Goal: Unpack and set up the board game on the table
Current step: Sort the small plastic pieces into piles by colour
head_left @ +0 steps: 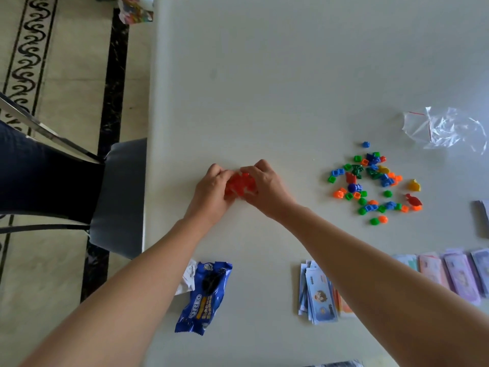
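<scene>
While looking down through the head camera, finds a clump of small red plastic game pieces (239,185) lying near the middle of the white table (264,75). Holds it from both sides: left hand (211,186) at the clump's nine o'clock, fingers curled over the pieces; right hand (264,184) at its three o'clock, fingers likewise curled onto them. Cannot tell whether loose or joined together, given blur and covering fingers. Seems to lie with its long axis nine to three, spanning palm to palm, though hard to read.

Off at three o'clock, well apart from both hands: a scatter of small green, blue, orange, yellow and red plastic tokens (370,181). Beyond, toward two o'clock, a crumpled clear plastic zip bag (447,131), empty by the look of it. Down at five o'clock, a fanned stack of blue paper play money (317,292); at four o'clock, a row of pastel paper notes (460,271). At seven o'clock, beside the left forearm, a blue Oreo biscuit wrapper (203,295). At nine o'clock, off the table edge, a grey chair seat (119,194).

Judged as sorting by colour, with reds set apart from the mix. For any further red from the scatter, nearer to the right hand: a reach toward three o'clock, leaving the left to steady the clump.
</scene>
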Available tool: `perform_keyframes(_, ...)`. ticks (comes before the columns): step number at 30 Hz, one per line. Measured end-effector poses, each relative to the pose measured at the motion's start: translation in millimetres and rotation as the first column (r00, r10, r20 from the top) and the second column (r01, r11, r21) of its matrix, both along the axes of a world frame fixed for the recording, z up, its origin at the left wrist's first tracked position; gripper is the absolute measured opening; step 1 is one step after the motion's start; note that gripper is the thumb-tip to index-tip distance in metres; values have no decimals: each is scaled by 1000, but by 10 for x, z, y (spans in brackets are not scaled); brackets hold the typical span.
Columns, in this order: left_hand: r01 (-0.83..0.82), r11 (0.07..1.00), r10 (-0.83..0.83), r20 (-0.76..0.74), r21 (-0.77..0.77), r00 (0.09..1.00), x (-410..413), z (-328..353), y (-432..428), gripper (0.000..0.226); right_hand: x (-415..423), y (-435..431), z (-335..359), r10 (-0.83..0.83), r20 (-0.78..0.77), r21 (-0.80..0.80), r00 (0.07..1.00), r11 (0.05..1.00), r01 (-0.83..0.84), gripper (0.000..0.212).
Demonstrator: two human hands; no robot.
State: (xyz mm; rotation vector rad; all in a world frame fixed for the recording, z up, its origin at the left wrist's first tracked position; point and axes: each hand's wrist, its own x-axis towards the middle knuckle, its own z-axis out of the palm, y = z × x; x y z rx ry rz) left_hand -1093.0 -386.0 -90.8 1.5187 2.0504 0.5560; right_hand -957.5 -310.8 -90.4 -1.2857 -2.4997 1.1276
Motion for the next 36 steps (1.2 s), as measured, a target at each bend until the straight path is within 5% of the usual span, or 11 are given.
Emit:
perform_keyframes(13, -124, 991, 123, -35, -47, 992, -98, 31, -576, 31, -179, -479, -35, 85, -29, -1, 996, 996, -85, 37)
perform_keyframes(22, -103, 995, 103, -5, -18, 995, -72, 48, -641, 43, -157, -548, -41, 111, -15, 15, 994, 994, -111, 57)
perform_keyframes(28, -94, 993, 92, -38, -74, 995, -127, 45, -641, 48, -127, -565, -53, 100, -52, 4, 994, 995, -100, 42)
perform_keyframes(36, -113, 987, 110, -33, -117, 993, -115, 51, -647, 52, -84, -537, -21, 54, -83, -52, 995, 997, -58, 51)
